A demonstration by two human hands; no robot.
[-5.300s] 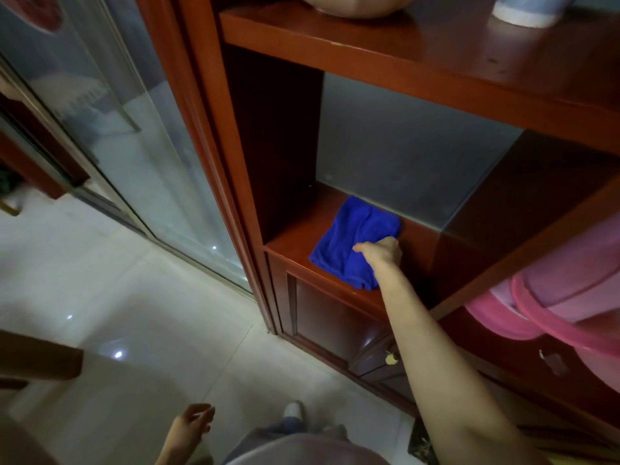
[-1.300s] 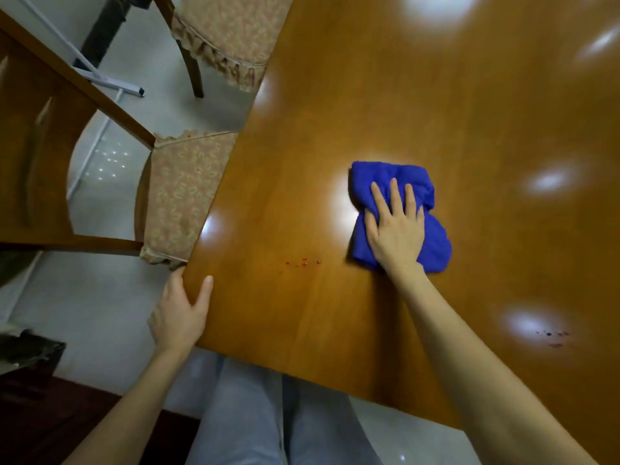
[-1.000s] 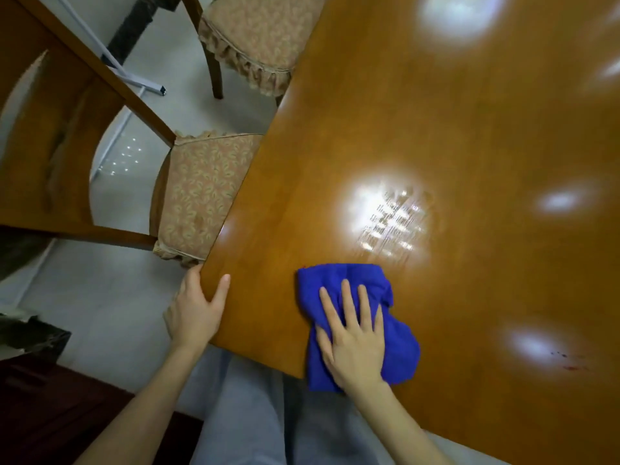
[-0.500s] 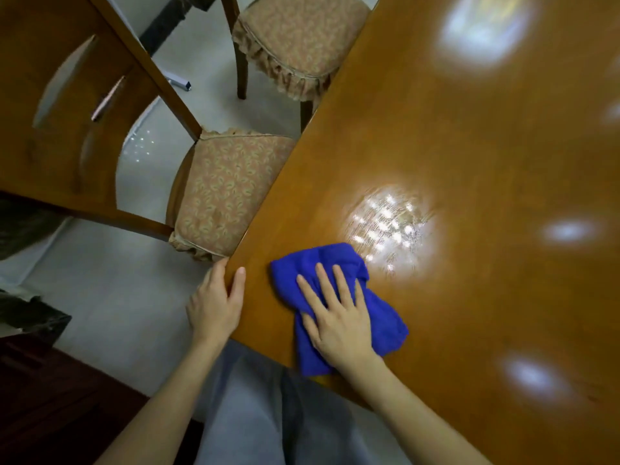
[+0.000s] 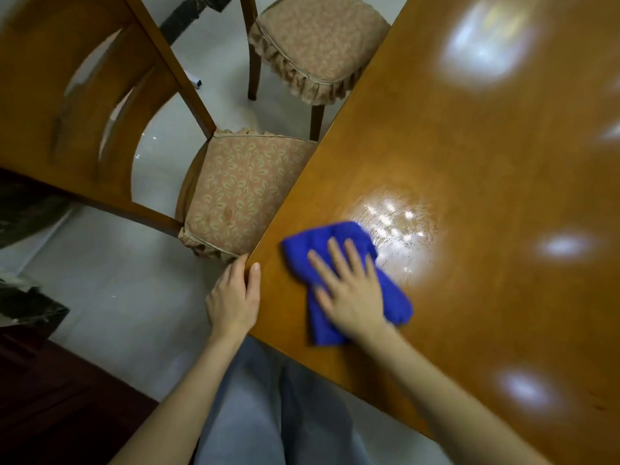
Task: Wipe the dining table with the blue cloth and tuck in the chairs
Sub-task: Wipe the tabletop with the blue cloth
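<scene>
- Head view: your right hand [image 5: 352, 297] lies flat on the blue cloth [image 5: 394, 302], fingers straight and spread, palm pressing down. Its grip is fully open and nothing is pinched.
- The blue cloth is bunched on the tabletop [image 5: 486, 162], close to the near left corner. Its near end reaches almost to the near edge. The hand and cloth look a little blurred.
- Just right of and beyond the cloth's far end, a streaky wet patch [image 5: 396, 223] glints on the wood. Softer light spots show farther right and far up the surface.
- Your left hand [image 5: 233, 297] holds the near left corner of the tabletop. The thumb rests on top and the fingers wrap over the left edge, so this grip is closed round the corner. You cannot see the fingertips below.
- Left of the tabletop stands the near chair [image 5: 241, 193], with a patterned, frilled seat cushion. Its right side is hidden under the table edge, and its curved wooden back [image 5: 67, 95] rises at far left.
- The far chair [image 5: 318, 45] has the same cushion, and its right corner also slips under the edge.
- Pale glossy floor [image 5: 117, 280] shows beneath the chairs. Your grey trouser legs [image 5: 268, 414] are at the bottom, against the near edge.
- Dark reddish furniture [image 5: 50, 397] fills the near left corner. What it is cannot be told.
</scene>
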